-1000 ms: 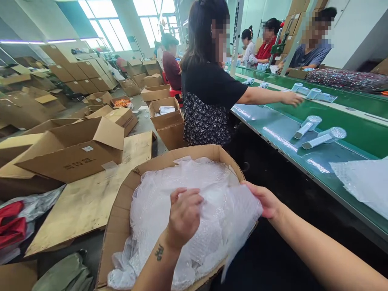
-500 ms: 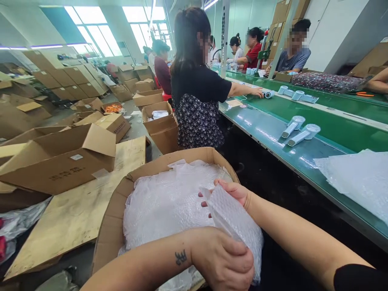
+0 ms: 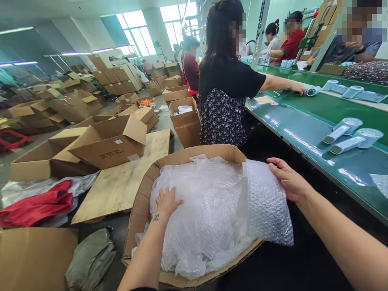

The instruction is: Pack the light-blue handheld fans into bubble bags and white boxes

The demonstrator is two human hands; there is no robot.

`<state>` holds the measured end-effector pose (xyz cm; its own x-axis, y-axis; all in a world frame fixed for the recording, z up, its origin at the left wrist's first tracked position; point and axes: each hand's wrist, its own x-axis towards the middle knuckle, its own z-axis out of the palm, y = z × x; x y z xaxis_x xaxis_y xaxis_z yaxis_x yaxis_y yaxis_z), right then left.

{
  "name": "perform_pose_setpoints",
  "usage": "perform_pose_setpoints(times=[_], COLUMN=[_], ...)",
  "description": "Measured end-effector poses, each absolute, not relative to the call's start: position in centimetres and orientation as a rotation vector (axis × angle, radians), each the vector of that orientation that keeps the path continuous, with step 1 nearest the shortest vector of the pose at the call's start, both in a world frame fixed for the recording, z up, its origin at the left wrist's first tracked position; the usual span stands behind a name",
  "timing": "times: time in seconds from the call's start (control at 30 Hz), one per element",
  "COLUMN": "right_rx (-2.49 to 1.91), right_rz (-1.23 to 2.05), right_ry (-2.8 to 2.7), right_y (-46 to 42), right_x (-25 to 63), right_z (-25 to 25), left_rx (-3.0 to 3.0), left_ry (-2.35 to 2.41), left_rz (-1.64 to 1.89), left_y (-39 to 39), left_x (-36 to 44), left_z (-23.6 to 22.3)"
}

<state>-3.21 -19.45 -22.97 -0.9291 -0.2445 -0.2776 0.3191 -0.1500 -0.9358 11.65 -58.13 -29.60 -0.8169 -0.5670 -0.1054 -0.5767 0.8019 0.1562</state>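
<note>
My right hand grips the edge of a bubble wrap bag between thumb and fingers. The bag hangs over the right rim of a cardboard box. Clear bubble wrap bags fill this box in a loose pile. At the pile's left side lies my left hand, fingers spread on the plastic and holding nothing.
Right of the box runs a green workbench bearing pale blue cylindrical-headed devices. A co-worker stands ahead, one arm over the bench. To the left are a wooden board, open cartons and red cloth.
Both hands were together at a bubble wrap bag half a second ago. Since then my left hand has moved left onto the pile, while my right hand has carried a bag rightward. The view has turned left.
</note>
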Motion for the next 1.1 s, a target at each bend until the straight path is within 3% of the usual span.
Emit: perform_pose_setpoints(times=[0.1,0.2,0.3,0.37,0.43,0.63,0.77,0.93,1.1], right_rx=[0.13,0.171,0.099,0.048,0.022,0.284,0.145,-0.099,0.069], right_rz=[-2.099,-2.039,-1.91,-1.859,-1.843,-1.888,-1.896,-1.784,-2.036], right_ry=[1.686,1.722,1.914,1.962,1.933,1.562,1.405,1.58,1.684], right_y=[-21.3,-22.9,-24.3,-25.3,-26.1,-25.4,-24.0,-23.1,-20.4], right_x=[-2.3,-2.2,-2.7,-3.0,-3.2,-3.1,-2.2,-1.3,-2.8], right_z=[-23.9,-24.5,-24.8,-24.6,-24.1,-22.0,-22.4,-25.3,-25.3], left_rx=[-0.779,-0.402,0.803,1.559,1.926,2.03,2.02,1.883,1.398], left_ry=[2.965,3.39,3.784,3.675,3.457,3.058,2.913,2.837,2.862], left_rz=[0.338,0.344,0.327,0.419,0.552,0.498,0.484,0.447,0.686], left_y=[-57.6,-53.8,-48.5,-45.2,-42.6,-40.5,-40.8,-40.4,-42.9], left_x=[12.4,13.4,13.9,13.7,13.2,10.9,9.9,10.1,10.2], left_z=[-29.7,-27.5,-23.7,-21.3,-19.8,-20.6,-23.2,-26.9,-29.6])
